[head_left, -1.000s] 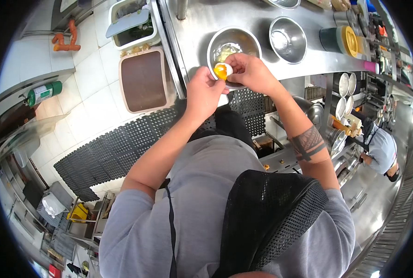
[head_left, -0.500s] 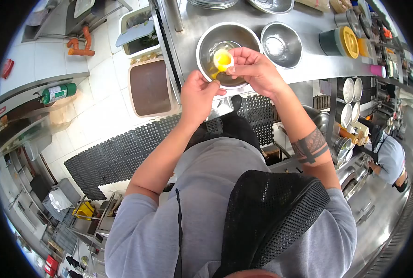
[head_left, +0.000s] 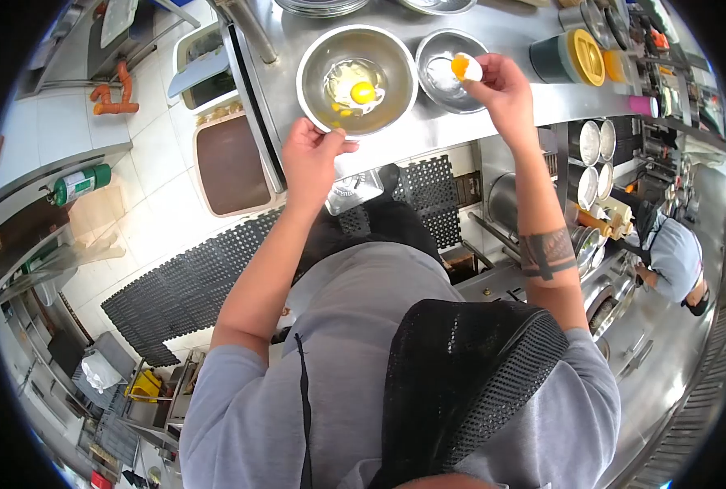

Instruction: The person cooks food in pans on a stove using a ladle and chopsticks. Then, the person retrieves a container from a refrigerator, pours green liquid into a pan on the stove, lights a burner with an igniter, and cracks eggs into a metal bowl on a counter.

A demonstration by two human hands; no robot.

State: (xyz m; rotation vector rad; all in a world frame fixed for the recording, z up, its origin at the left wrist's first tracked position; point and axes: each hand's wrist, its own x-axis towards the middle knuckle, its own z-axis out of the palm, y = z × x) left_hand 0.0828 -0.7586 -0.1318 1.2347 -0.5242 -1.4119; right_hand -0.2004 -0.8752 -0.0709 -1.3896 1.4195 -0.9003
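My right hand (head_left: 506, 94) pinches a half eggshell (head_left: 472, 72) over the smaller metal bowl (head_left: 477, 104). Orange yolk (head_left: 460, 66) shows at the shell's open side. To the left stands a larger metal bowl (head_left: 406, 102) with clear egg white and a whole yolk (head_left: 363, 92) inside, plus some small yellow smears near its front wall. My left hand (head_left: 312, 155) is closed at this bowl's near rim, thumb and fingers on the edge.
Both bowls stand on a steel counter (head_left: 453, 130). A dark container with a yellow lid (head_left: 585, 57) is at the right, stacked metal plates (head_left: 322, 6) at the back. A brown-topped bin (head_left: 233, 167) stands left of the counter. Another person (head_left: 674, 257) works at far right.
My right hand has moved right with the eggshell, from over the larger bowl to over the smaller one. A yolk now lies in the larger bowl. My left hand stays at its rim.
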